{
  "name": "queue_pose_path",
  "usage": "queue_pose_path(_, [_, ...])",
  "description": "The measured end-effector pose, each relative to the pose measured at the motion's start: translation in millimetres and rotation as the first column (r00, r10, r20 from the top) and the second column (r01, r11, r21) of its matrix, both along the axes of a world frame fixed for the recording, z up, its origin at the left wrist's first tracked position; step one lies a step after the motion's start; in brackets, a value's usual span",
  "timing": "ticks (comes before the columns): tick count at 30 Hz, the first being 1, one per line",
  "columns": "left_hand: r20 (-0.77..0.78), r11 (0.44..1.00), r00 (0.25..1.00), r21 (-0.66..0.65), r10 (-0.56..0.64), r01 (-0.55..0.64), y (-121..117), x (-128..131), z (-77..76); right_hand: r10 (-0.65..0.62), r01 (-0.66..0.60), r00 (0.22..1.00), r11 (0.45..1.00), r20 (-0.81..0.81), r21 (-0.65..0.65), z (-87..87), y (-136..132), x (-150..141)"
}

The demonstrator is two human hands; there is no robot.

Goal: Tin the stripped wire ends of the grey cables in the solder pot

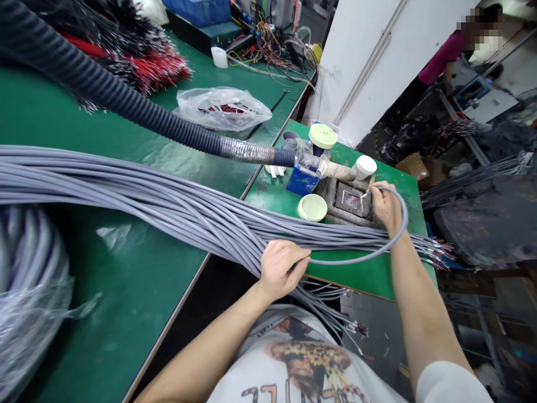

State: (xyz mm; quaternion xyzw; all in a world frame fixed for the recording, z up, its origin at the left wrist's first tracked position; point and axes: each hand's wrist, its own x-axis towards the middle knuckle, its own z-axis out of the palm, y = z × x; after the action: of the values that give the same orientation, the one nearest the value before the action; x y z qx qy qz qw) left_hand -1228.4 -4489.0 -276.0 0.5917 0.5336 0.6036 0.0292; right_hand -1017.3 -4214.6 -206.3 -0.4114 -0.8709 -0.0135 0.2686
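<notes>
One grey cable runs in a loop between my two hands. My left hand pinches it beside a thick bundle of grey cables that crosses the bench. Near its stripped end, my right hand grips the same cable. Its thin wire tips point down over a small solder pot with a shiny surface; whether they touch it, I cannot tell. At the right, other cable ends show bare coloured wires. More cable ends hang below the bench edge in front of me.
A ribbed black hose slopes across to the pot. Around it stand a pale green lid, a white-capped jar and a blue box. Coiled cable lies left. A person is at the far right.
</notes>
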Motion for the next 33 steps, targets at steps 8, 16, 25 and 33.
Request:
queue_pose_path(8, [-0.013,1.000,1.000,0.012,0.005,-0.005,0.8,-0.3,2.7,0.004,-0.008,0.987,1.000,-0.161,-0.025,16.9,-25.9,4.3])
queue_pose_path(16, [-0.019,1.000,0.999,0.014,0.026,-0.026,1.6,1.0,5.0,0.098,-0.279,0.648,0.953,-0.755,-0.116,22.2,-108.3,10.2])
queue_pose_path(25, [-0.013,1.000,1.000,-0.011,0.018,-0.019,-0.2,2.5,0.6,0.154,-0.456,0.442,0.887,-0.884,-0.074,17.1,-152.4,7.6])
queue_pose_path(33, [-0.021,0.999,0.999,-0.022,0.024,-0.024,0.0,2.4,-1.5,0.150,-0.414,0.455,0.909,-0.878,-0.059,14.2,-165.9,11.1])
